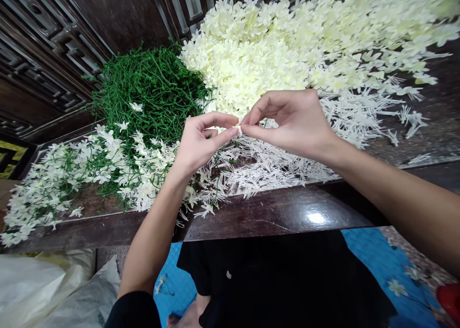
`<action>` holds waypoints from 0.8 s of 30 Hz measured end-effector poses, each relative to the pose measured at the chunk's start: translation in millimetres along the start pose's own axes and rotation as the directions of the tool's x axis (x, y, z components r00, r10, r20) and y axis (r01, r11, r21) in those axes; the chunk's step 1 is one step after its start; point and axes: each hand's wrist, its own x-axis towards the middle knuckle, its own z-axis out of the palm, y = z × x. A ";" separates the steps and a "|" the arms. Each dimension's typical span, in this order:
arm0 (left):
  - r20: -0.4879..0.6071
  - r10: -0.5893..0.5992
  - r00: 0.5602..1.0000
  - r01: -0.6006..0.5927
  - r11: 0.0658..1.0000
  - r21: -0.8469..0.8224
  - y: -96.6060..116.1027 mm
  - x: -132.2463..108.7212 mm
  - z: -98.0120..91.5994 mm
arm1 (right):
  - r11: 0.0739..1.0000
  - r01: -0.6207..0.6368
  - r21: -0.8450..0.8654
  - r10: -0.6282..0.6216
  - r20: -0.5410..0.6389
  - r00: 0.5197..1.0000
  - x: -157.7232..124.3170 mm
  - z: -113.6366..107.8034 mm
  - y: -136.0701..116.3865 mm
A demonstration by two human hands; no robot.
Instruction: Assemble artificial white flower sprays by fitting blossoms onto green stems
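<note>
My left hand [204, 139] and my right hand [291, 122] meet above the wooden bench, fingertips nearly touching. Between them is a small white artificial flower piece [239, 128], mostly covered by the fingers. Thumb and index finger of each hand are pinched on it. Beneath and to the right lies a heap of thin white plastic stamens [273, 163]. Behind the hands rises a big pile of cream flower petals [251, 60]. Green plastic stems [151, 88] are heaped at the left back, and assembled white flowers [111, 151] on green stems spread along the left.
The dark wooden bench [280, 208] has a carved back panel [118, 12]. White sacks [39, 285] stand on the floor at lower left. A blue mat [377, 256] lies below, with a fallen flower [397, 287] on it. A red object [449, 299] shows at lower right.
</note>
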 end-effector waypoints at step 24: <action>-0.088 0.106 0.990 -0.111 0.992 -0.052 -8.1 2.0 0.0 | 0.992 0.101 0.080 -0.099 -0.028 0.995 1.2 1.8 7.8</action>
